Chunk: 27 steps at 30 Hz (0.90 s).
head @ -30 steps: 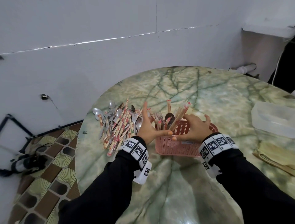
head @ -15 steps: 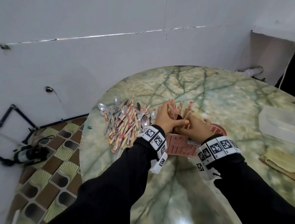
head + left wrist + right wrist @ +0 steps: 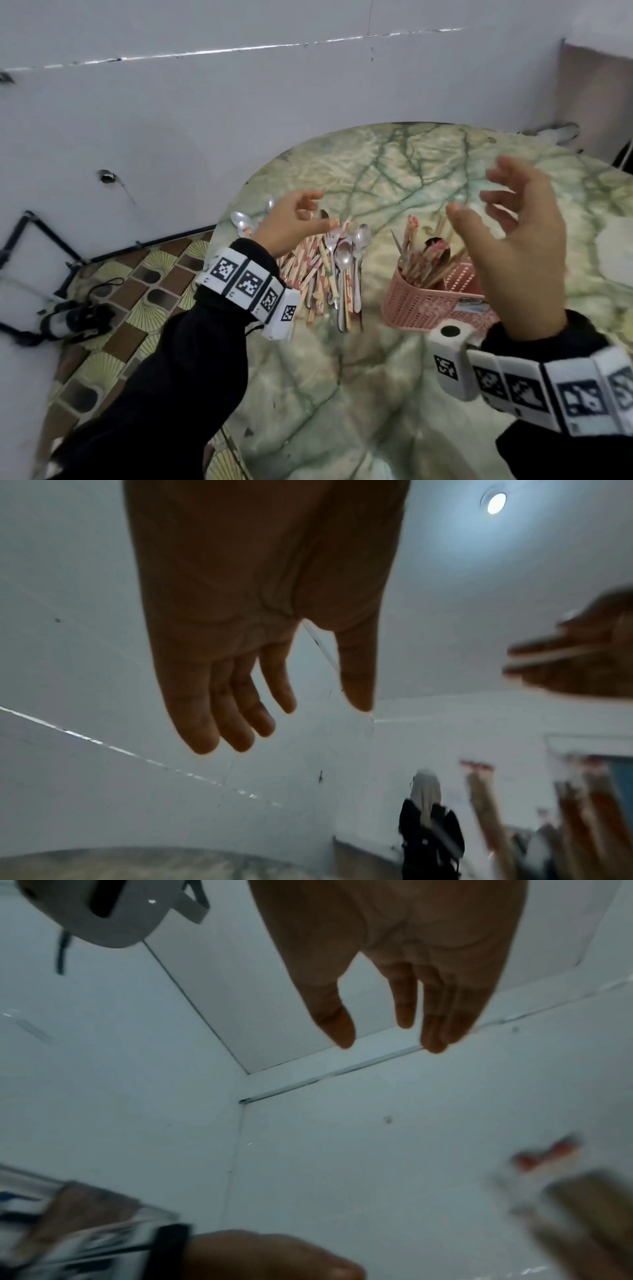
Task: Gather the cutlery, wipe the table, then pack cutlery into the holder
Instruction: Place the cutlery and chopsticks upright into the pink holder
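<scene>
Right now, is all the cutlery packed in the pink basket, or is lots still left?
Partly done. Some chopsticks and a spoon already stand in the pink basket. Nothing is in hand: the left hand and right hand both hover empty, fingers loose. Still left is the big pile of chopsticks and spoons lying on the table left of the basket.

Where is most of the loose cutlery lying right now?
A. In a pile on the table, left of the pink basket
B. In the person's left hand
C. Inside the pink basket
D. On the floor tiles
A: the pile of spoons and wrapped chopsticks lies on the marble table, left of the pink basket, which holds only a few pieces.
</scene>
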Tool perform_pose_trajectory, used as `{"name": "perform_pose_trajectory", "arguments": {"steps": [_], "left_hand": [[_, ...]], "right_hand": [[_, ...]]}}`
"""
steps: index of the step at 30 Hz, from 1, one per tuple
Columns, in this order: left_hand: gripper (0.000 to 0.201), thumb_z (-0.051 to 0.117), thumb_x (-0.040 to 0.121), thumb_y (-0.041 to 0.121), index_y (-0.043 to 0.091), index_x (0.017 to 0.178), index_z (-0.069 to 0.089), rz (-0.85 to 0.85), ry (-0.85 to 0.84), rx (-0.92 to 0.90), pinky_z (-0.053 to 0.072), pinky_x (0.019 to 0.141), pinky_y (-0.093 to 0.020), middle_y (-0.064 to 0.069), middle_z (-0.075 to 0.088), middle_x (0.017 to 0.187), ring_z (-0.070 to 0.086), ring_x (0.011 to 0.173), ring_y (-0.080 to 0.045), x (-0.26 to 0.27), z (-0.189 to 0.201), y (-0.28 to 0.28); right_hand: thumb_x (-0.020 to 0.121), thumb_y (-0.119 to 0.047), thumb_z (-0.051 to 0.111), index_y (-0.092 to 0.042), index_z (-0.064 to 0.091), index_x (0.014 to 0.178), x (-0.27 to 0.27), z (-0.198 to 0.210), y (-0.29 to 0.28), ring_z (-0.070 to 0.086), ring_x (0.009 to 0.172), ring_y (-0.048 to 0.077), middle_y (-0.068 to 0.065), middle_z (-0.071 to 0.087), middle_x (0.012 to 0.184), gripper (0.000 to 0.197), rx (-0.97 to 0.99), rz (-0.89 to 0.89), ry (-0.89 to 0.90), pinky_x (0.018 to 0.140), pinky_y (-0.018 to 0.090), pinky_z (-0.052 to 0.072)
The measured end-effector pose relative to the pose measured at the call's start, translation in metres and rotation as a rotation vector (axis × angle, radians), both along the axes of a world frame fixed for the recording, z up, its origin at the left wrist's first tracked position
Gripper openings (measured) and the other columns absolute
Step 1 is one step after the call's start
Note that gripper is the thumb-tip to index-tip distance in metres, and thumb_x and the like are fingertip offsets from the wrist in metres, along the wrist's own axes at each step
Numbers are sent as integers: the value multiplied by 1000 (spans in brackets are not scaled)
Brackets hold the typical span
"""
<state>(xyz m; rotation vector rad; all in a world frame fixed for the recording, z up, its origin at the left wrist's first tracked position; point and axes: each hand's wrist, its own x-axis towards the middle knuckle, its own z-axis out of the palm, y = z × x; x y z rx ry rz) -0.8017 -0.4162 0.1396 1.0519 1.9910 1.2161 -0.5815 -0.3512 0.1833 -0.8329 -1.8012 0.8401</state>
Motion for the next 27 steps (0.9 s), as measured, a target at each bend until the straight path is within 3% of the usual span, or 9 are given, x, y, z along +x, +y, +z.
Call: {"name": "perform_pose_trajectory", "arguments": {"steps": [2, 4, 6, 10, 15, 21, 27], "left_hand": [[51, 67, 81, 19, 12, 128, 47, 95, 24, -52, 43, 90, -27, -3, 52, 116, 51, 107, -16, -19, -17, 3], [48, 67, 81, 17, 10, 125, 49, 110, 37, -177, 45, 95, -32, -7, 55, 116, 54, 109, -22, -34, -42, 10], [46, 67, 82, 18, 7, 123, 51, 96, 74, -314, 44, 93, -33, -12, 56, 120, 55, 110, -26, -42, -67, 19], [41, 63, 85, 19, 2, 121, 52, 44, 258, -482, 44, 84, -30, -14, 59, 118, 56, 108, -28, -46, -103, 38], [21, 56, 88, 14, -2, 101, 59, 4, 375, -564, 47, 80, -32, -18, 62, 110, 60, 101, -31, -50, -122, 53], [22, 61, 85, 16, 0, 100, 57, -22, 402, -573, 46, 78, -32, -16, 62, 107, 59, 101, -30, -56, -128, 59], [25, 67, 81, 24, 5, 74, 53, -49, 378, -582, 46, 66, -31, -13, 65, 94, 63, 90, -29, -56, -128, 62]], "right_hand": [[81, -18, 59, -18, 48, 122, -34, -12, -16, 55, 94, 11, -4, 55, 112, 43, 19, 86, 21, 84, 21, 47], [84, -14, 59, -13, 50, 123, -73, -36, -23, 55, 92, 12, -2, 57, 111, 40, -68, 137, -139, 81, 22, 46], [85, -15, 59, -9, 48, 127, -111, -75, -17, 56, 100, 17, 4, 58, 117, 43, -196, 135, -353, 85, 24, 45], [83, -24, 64, -4, 46, 127, -167, -145, 11, 50, 117, 28, 13, 52, 128, 51, -370, 64, -682, 99, 39, 44], [82, -31, 64, 0, 32, 132, -194, -177, 33, 46, 123, 34, 18, 43, 135, 67, -473, -48, -917, 101, 39, 42], [72, -24, 74, -5, 40, 121, -199, -191, 44, 61, 103, 31, 14, 60, 114, 63, -602, -87, -847, 82, 34, 51], [79, -22, 68, -8, 49, 116, -188, -187, 45, 63, 95, 28, 9, 62, 99, 44, -606, 9, -879, 77, 33, 51]]}}
